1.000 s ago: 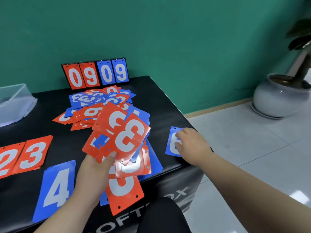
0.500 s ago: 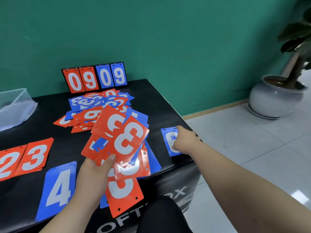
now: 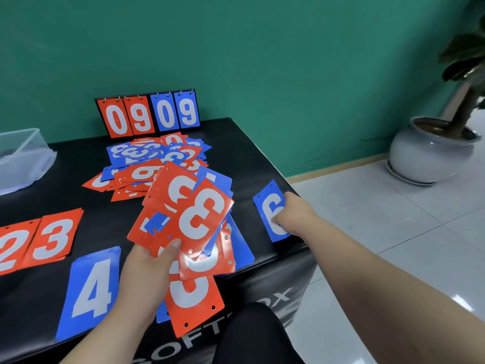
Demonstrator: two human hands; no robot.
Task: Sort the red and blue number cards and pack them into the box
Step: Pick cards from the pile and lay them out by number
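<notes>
My left hand (image 3: 147, 271) grips a fanned bunch of red and blue number cards (image 3: 194, 214), a red 3 on top, above the black table (image 3: 262, 158). My right hand (image 3: 294, 214) rests on a blue 6 card (image 3: 269, 206) lying near the table's right edge, its fingers curled onto the card's right side. A loose pile of mixed cards (image 3: 154, 161) lies further back. Sorted on the left are a red 3 stack (image 3: 53, 237), a red 2 stack (image 3: 13, 248) and a blue 4 stack (image 3: 89, 290). The clear plastic box (image 3: 21, 158) stands at the far left.
A small flip scoreboard (image 3: 148, 114) reading 0909 stands at the table's back against the green wall. More cards (image 3: 194, 303) lie at the front edge under my left hand. A potted plant (image 3: 430, 153) stands on the tiled floor to the right.
The blue 6 card has shifted slightly under my right hand and now lies tilted. My left hand keeps the same bunch of cards almost still.
</notes>
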